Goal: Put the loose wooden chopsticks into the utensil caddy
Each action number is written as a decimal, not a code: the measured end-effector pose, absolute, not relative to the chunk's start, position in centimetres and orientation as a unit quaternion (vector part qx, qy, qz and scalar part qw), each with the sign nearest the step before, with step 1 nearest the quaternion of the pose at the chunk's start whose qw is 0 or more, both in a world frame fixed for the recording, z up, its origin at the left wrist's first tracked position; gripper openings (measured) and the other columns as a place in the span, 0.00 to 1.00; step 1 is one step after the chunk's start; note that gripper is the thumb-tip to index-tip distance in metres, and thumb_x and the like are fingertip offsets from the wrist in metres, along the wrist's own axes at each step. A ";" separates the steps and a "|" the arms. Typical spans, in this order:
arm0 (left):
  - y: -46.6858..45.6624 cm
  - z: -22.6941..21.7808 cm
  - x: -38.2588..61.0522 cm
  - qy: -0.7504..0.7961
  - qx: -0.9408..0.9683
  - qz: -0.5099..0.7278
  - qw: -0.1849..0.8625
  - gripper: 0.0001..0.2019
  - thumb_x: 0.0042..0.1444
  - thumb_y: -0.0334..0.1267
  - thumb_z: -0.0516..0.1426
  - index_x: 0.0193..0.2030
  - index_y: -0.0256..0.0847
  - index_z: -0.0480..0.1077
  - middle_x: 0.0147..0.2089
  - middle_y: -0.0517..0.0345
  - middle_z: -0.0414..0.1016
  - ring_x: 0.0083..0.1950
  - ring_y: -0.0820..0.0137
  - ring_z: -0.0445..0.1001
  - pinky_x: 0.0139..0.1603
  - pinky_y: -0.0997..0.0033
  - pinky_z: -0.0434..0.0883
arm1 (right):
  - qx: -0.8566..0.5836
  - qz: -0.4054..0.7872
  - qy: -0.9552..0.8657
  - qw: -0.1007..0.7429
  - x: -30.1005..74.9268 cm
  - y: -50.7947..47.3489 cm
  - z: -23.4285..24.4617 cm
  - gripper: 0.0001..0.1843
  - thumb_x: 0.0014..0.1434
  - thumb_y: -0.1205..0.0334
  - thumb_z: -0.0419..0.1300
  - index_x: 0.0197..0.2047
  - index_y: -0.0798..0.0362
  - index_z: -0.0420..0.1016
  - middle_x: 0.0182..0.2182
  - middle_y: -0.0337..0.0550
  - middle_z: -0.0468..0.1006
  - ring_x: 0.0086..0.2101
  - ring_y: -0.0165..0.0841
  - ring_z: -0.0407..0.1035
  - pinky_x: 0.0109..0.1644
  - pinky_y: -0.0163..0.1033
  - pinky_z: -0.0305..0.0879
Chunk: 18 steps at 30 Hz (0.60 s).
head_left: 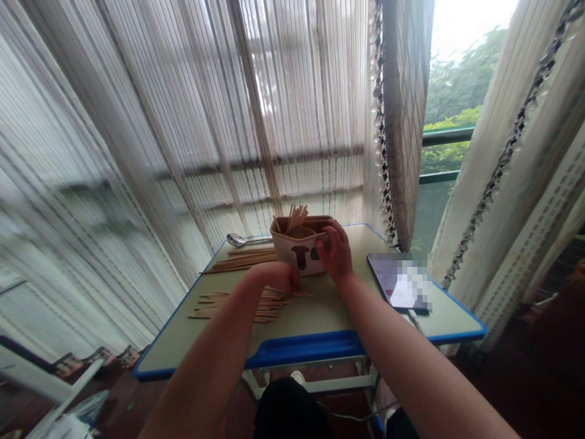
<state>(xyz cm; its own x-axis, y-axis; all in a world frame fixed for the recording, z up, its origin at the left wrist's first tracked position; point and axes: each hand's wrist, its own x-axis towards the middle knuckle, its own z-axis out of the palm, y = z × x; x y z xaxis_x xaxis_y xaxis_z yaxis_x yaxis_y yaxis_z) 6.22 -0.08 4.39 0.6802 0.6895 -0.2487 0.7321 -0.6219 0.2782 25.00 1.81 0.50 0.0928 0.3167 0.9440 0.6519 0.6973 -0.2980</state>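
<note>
Your right hand [337,253] clasps the bin [284,249] at frame centre, some sticks [298,217] already inside, while loose sticks [208,312] remain on the counter [320,317], centre-left, your left hand [291,279] beside them, its grip unclear.

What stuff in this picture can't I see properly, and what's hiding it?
All in the head view:
1. Lower ends of the upright thin wooden sticks: hidden by the white rectangular container with a brown inside.
2. Handle end of the silver slotted metal spoon: behind the container.
3. Whether the bare left hand pinches a stick: its curled fingers hide that.
4. Black-edged flat tablet: screen partly pixelated.
</note>
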 end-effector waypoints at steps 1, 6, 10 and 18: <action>-0.1 4.4 6.2 0.392 0.899 -0.047 0.189 0.10 0.36 0.24 0.57 0.24 0.42 0.75 0.23 0.63 0.73 0.24 0.72 0.66 0.27 0.73 0.64 | -0.366 -0.130 -0.661 0.642 25.0 1.8 0.5 0.14 0.56 0.62 0.54 0.47 0.52 0.64 0.55 0.53 0.64 0.59 0.42 0.55 0.60 0.56 0.56; 0.4 4.1 6.4 0.395 0.886 -0.014 0.243 0.13 0.32 0.22 0.59 0.26 0.41 0.76 0.22 0.64 0.72 0.24 0.73 0.67 0.28 0.74 0.64 | -0.365 -0.130 -0.661 0.643 25.0 1.9 0.5 0.14 0.55 0.62 0.54 0.46 0.52 0.64 0.55 0.52 0.64 0.59 0.41 0.55 0.61 0.55 0.56; 0.4 3.8 6.6 0.400 0.883 -0.016 0.244 0.08 0.32 0.23 0.60 0.19 0.40 0.73 0.17 0.66 0.69 0.20 0.75 0.64 0.27 0.73 0.64 | -0.366 -0.133 -0.661 0.641 25.0 1.9 0.5 0.14 0.55 0.62 0.55 0.47 0.52 0.64 0.55 0.52 0.64 0.59 0.41 0.55 0.61 0.54 0.56; -0.2 6.4 5.9 0.347 0.888 0.113 0.280 0.05 0.41 0.30 0.61 0.28 0.39 0.76 0.26 0.61 0.75 0.29 0.71 0.71 0.32 0.74 0.67 | -0.366 -0.128 -0.662 0.642 25.0 2.0 0.4 0.16 0.54 0.63 0.56 0.47 0.52 0.64 0.55 0.52 0.64 0.59 0.42 0.55 0.61 0.55 0.55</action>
